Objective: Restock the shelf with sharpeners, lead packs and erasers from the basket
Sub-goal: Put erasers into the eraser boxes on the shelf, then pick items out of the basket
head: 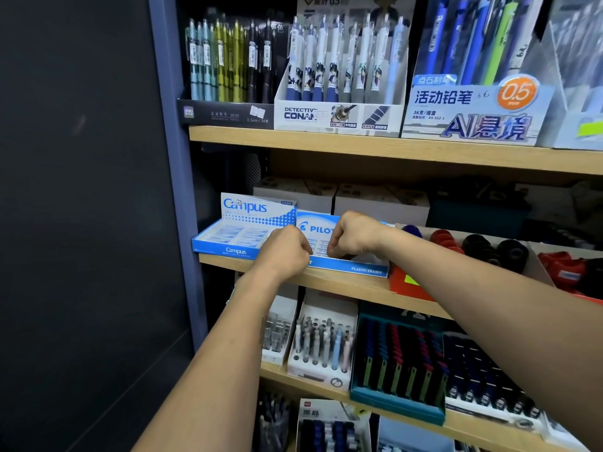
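Both your hands sit at the centre of the frame, on the middle shelf (329, 282). Your left hand (287, 247) and right hand (352, 236) are curled, knuckles toward the camera, over the open Pilot eraser box (359, 269). Whether the fingers pinch an eraser or the box edge, I cannot tell; the fingertips are hidden.

The erasers should be light, firm little blocks in smooth sleeves, a bit slippery, so take each by its long sides. The card box is thin and will probably buckle if squeezed; steady it by the front lip.

Count: two eraser boxes side by side, the Pilot one and the Campus eraser box (243, 233) just left of it. The erasers inside are too blurred to count. The basket is not in view, nor any lead packs I can name.
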The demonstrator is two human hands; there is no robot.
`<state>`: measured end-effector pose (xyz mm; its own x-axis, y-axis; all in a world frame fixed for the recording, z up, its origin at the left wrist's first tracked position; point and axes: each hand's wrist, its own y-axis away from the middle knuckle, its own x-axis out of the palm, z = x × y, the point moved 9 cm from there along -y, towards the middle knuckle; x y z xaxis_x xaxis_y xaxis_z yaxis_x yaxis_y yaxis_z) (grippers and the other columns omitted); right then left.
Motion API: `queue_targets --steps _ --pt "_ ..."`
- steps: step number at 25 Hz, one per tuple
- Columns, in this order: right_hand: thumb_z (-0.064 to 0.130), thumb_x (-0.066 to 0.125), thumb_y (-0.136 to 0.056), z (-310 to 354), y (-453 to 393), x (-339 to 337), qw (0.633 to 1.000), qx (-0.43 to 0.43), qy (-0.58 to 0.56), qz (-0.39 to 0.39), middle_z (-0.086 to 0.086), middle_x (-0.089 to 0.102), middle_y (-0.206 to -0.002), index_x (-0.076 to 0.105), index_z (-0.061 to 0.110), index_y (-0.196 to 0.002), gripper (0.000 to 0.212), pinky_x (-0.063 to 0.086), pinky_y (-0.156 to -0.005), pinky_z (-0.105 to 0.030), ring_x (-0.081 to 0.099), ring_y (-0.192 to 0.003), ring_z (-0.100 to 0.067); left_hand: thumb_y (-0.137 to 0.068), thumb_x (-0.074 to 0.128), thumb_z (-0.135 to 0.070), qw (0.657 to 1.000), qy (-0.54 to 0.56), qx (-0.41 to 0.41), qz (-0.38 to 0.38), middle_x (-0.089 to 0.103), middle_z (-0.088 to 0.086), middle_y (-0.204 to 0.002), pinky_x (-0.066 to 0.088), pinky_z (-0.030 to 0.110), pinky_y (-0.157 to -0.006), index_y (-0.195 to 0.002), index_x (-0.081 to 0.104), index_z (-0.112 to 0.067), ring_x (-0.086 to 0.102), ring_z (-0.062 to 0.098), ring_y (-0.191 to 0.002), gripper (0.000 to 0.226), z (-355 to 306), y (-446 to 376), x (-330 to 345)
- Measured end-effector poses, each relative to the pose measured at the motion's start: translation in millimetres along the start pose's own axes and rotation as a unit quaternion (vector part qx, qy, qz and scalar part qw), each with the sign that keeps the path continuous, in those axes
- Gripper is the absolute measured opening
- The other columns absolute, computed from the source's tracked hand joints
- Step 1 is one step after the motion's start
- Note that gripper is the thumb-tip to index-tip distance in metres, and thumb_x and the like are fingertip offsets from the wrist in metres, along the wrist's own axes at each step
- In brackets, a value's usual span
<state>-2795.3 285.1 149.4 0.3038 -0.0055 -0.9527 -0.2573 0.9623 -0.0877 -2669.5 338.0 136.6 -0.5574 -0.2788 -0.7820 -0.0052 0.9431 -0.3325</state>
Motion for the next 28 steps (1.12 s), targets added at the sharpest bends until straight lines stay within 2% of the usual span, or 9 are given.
queue_targets --steps 3,5,7,9,13,18,22,24,28 --pt "0.003 0.066 -0.087 6.2 19.0 -24.2 0.996 -0.019 -0.030 -0.086 -0.002 0.072 -0.092 0.078 0.013 -0.094 0.017 0.053 -0.077 -0.027 0.064 -0.085 -0.013 -0.082 0.048 0.007 0.997 0.053 0.028 -0.043 0.072 0.003 -0.112 0.049 0.026 -0.092 -0.107 0.076 -0.014 0.062 0.017 -0.109 0.043 -16.8 6.1 -9.2" --pt "0.003 0.059 -0.088 2.1 50.8 -43.9 0.979 -0.028 -0.095 -0.176 -0.001 0.068 -0.079 0.075 0.018 -0.084 0.022 0.049 -0.070 -0.026 0.066 -0.081 -0.016 -0.078 0.048 0.005 0.990 0.085 0.077 -0.078 0.074 0.003 -0.097 0.053 0.029 -0.081 -0.095 0.075 -0.018 0.065 0.019 -0.094 0.040 -43.4 12.1 -16.1" --pt "0.008 0.060 -0.086 -13.2 86.2 -45.2 0.966 -0.031 -0.126 -0.226 -0.003 0.067 -0.073 0.070 0.017 -0.075 0.018 0.047 -0.063 -0.027 0.066 -0.075 -0.019 -0.075 0.048 0.003 0.984 0.091 0.138 -0.061 0.072 0.005 -0.079 0.051 0.031 -0.067 -0.079 0.072 -0.021 0.063 0.021 -0.075 0.035 -73.7 21.1 -9.8" --pt "0.009 0.060 -0.082 -42.5 123.9 -28.3 0.964 -0.023 -0.144 -0.222 -0.004 0.066 -0.071 0.067 0.016 -0.072 0.015 0.041 -0.060 -0.028 0.062 -0.071 -0.019 -0.071 0.049 0.003 0.979 0.055 0.197 0.004 0.070 0.005 -0.071 0.049 0.030 -0.062 -0.071 0.071 -0.017 0.060 0.020 -0.067 0.030 -104.5 39.9 18.2" --pt "0.004 0.057 -0.078 -120.9 184.3 52.6 0.982 0.029 -0.156 -0.102 -0.006 0.065 -0.062 0.069 0.010 -0.072 0.015 0.045 -0.057 -0.028 0.061 -0.062 -0.018 -0.072 0.049 0.001 0.948 -0.062 0.248 0.190 0.065 0.012 -0.068 0.046 0.035 -0.058 -0.066 0.061 -0.009 0.059 0.027 -0.069 0.017 -132.9 101.5 130.4" --pt "0.004 0.058 -0.082 -220.8 252.0 203.9 0.977 0.133 -0.120 0.111 -0.012 0.073 -0.074 0.072 0.004 -0.083 0.014 0.051 -0.057 -0.026 0.067 -0.065 -0.019 -0.077 0.054 -0.004 0.855 -0.176 0.247 0.422 0.068 0.011 -0.082 0.053 0.037 -0.064 -0.083 0.061 -0.010 0.064 0.032 -0.077 0.011 -105.3 198.1 307.6" --pt "0.011 0.065 -0.082 -273.3 302.0 302.6 0.957 0.174 -0.069 0.222 -0.011 0.072 -0.100 0.071 0.008 -0.102 0.021 0.052 -0.069 -0.028 0.068 -0.092 -0.025 -0.083 0.061 -0.006 0.829 -0.171 0.181 0.501 0.065 0.016 -0.093 0.047 0.036 -0.068 -0.097 0.064 -0.002 0.062 0.031 -0.085 0.015 -72.6 265.3 412.1" --pt "0.019 0.072 -0.084 -290.9 321.1 339.8 0.948 0.159 -0.034 0.272 -0.011 0.069 -0.114 0.068 0.010 -0.117 0.035 0.051 -0.079 -0.030 0.065 -0.105 -0.027 -0.086 0.067 -0.010 0.821 -0.171 0.140 0.526 0.064 0.013 -0.096 0.048 0.036 -0.070 -0.105 0.065 -0.001 0.060 0.028 -0.085 0.022 -49.7 289.9 443.3" --pt "0.032 0.081 -0.080 -319.7 363.1 408.0 0.911 0.151 -0.034 0.382 -0.010 0.051 -0.142 0.045 0.015 -0.145 0.076 0.044 -0.099 -0.032 0.052 -0.126 -0.027 -0.082 0.080 -0.023 0.771 -0.194 0.077 0.602 0.056 0.009 -0.128 0.049 0.034 -0.087 -0.135 0.050 -0.008 0.058 0.026 -0.112 0.063 1.0 337.0 487.6"
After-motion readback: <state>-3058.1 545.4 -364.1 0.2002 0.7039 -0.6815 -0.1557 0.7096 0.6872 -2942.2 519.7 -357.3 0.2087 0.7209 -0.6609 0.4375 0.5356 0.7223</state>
